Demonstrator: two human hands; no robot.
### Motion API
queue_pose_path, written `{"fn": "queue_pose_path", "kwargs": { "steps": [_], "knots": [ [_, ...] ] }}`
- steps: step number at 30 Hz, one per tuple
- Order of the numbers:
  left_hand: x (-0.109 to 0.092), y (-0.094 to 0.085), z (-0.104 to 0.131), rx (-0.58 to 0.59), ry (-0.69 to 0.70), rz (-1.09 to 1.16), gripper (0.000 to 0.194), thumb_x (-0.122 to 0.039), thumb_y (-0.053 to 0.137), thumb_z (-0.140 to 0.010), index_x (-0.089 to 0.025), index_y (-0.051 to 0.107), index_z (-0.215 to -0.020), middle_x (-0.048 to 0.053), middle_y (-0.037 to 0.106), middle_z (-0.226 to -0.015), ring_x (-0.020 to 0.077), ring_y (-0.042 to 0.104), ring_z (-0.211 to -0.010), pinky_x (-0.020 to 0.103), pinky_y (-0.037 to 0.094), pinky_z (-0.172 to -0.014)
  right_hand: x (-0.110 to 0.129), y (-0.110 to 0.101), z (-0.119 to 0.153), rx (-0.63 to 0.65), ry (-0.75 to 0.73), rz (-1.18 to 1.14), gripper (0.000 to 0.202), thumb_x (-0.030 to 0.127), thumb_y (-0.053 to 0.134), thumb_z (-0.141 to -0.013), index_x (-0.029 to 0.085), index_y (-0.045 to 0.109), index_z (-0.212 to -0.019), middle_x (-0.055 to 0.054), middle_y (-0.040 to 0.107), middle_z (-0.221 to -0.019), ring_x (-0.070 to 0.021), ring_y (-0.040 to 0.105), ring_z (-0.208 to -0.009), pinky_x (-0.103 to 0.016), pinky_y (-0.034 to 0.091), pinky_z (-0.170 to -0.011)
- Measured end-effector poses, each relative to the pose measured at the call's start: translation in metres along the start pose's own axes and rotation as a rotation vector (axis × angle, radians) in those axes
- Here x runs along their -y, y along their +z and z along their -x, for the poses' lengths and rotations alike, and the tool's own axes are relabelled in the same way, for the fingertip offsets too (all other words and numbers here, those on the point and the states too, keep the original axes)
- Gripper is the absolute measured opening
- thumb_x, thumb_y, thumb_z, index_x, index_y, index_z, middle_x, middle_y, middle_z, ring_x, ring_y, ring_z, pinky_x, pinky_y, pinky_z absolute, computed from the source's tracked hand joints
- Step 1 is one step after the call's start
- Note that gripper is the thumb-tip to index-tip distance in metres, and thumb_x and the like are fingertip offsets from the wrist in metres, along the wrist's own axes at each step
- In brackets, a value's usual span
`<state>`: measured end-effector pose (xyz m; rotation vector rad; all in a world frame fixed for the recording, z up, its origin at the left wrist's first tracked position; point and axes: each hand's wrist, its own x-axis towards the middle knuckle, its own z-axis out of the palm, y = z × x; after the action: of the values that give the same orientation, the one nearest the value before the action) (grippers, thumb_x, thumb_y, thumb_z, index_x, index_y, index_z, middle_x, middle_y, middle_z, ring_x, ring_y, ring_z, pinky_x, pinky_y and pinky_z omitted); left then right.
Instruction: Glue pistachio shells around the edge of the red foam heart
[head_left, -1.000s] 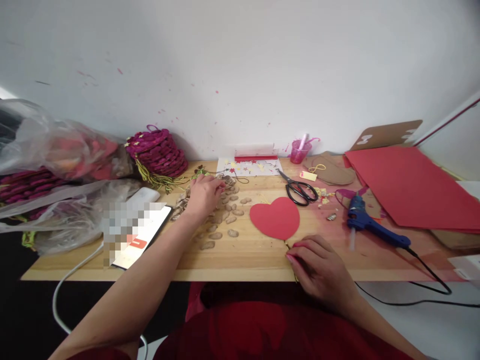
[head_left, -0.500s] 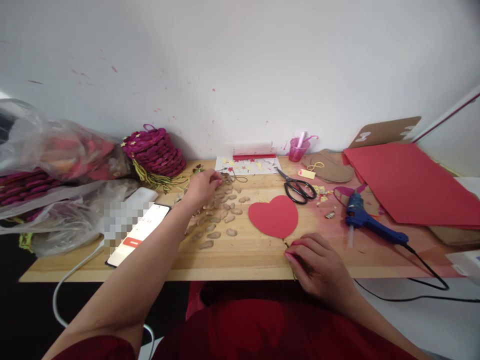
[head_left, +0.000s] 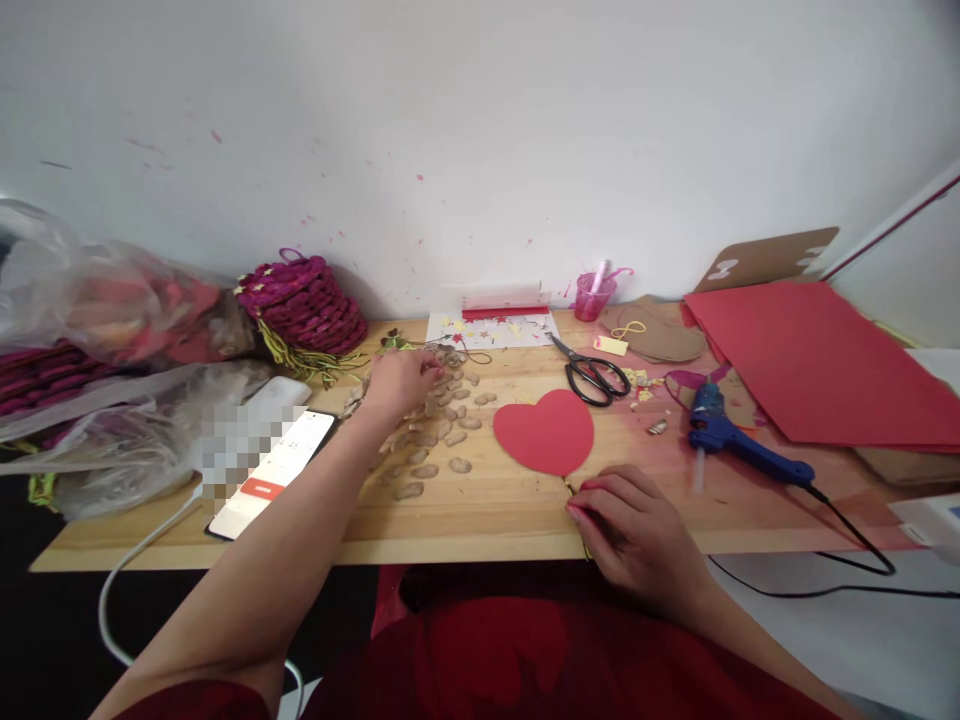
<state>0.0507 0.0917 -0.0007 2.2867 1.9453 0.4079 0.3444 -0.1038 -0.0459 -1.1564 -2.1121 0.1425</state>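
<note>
My left hand [head_left: 401, 382] reaches over the far side of a spread of peanuts [head_left: 425, 471], its fingers pinched together; what is between them, if anything, is hidden. Near the table's front edge my right hand [head_left: 626, 520] is closed on a thin yellow-and-black cord [head_left: 568, 486]. That cord runs up to the lower tip of a red paper heart [head_left: 545, 433], which lies flat on the wooden table [head_left: 487, 520]. Close to the left fingertips lies a dark loop of thin cord [head_left: 480, 357].
Black-handled scissors [head_left: 596, 380] lie behind the heart. A blue glue gun [head_left: 739, 447] and red sheets [head_left: 832, 360] occupy the right side. At left are a lit phone [head_left: 277, 470], plastic bags [head_left: 142, 440] and a purple braided bundle [head_left: 307, 305]. A pink cup [head_left: 594, 297] stands by the wall.
My left hand has come slightly nearer and lower over the peanuts. My right hand keeps its hold on the cord. The whole view has shifted a little.
</note>
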Motion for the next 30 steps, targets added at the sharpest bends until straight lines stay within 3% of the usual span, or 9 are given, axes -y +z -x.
{"fn": "queue_pose_path", "kwargs": {
  "steps": [6, 11, 19, 24, 30],
  "knots": [
    [-0.002, 0.001, -0.002, -0.003, 0.071, -0.027, 0.016, -0.028, 0.064, -0.082, -0.027, 0.079, -0.086, 0.006, 0.078, -0.088, 0.0315, 0.065, -0.098, 0.044, 0.043, -0.093, 0.0, -0.001, -0.001, -0.012, 0.006, -0.002, 0.014, 0.009, 0.067, -0.085, 0.022, 0.067, -0.091, -0.006, 0.071, -0.085, -0.0231, 0.06, -0.084, -0.04, 0.053, -0.078],
    [-0.009, 0.004, -0.008, -0.073, 0.093, -0.041, 0.023, -0.036, 0.061, -0.088, -0.024, 0.079, -0.094, 0.011, 0.077, -0.098, 0.0346, 0.062, -0.105, 0.049, 0.04, -0.097, 0.001, -0.001, -0.002, -0.015, 0.012, -0.002, 0.014, 0.01, 0.066, -0.086, 0.023, 0.068, -0.091, -0.006, 0.072, -0.085, -0.0233, 0.061, -0.082, -0.04, 0.053, -0.078],
    [-0.018, 0.015, -0.02, -0.076, 0.108, -0.011, 0.019, -0.034, 0.063, -0.085, -0.022, 0.078, -0.086, 0.012, 0.076, -0.096, 0.0333, 0.063, -0.106, 0.045, 0.039, -0.098, 0.003, -0.003, -0.002, -0.014, 0.015, -0.013, 0.013, 0.009, 0.067, -0.085, 0.021, 0.067, -0.09, -0.006, 0.071, -0.084, -0.0229, 0.06, -0.083, -0.039, 0.053, -0.077],
    [-0.014, 0.005, -0.022, -0.068, -0.005, 0.12, 0.031, -0.04, 0.054, -0.089, -0.02, 0.077, -0.094, 0.009, 0.077, -0.084, 0.0265, 0.068, -0.084, 0.035, 0.046, -0.079, 0.003, -0.002, -0.003, -0.011, 0.02, -0.017, 0.013, 0.009, 0.067, -0.085, 0.021, 0.067, -0.09, -0.006, 0.071, -0.085, -0.0232, 0.06, -0.083, -0.04, 0.053, -0.077],
    [-0.012, 0.006, -0.024, 0.009, -0.075, 0.306, 0.023, -0.032, 0.057, -0.087, -0.021, 0.075, -0.096, 0.002, 0.078, -0.079, 0.0206, 0.07, -0.074, 0.028, 0.048, -0.068, 0.001, -0.001, -0.002, -0.005, 0.017, -0.025, 0.014, 0.009, 0.068, -0.085, 0.021, 0.067, -0.091, -0.006, 0.071, -0.086, -0.0231, 0.058, -0.084, -0.04, 0.052, -0.077]
  ]
}}
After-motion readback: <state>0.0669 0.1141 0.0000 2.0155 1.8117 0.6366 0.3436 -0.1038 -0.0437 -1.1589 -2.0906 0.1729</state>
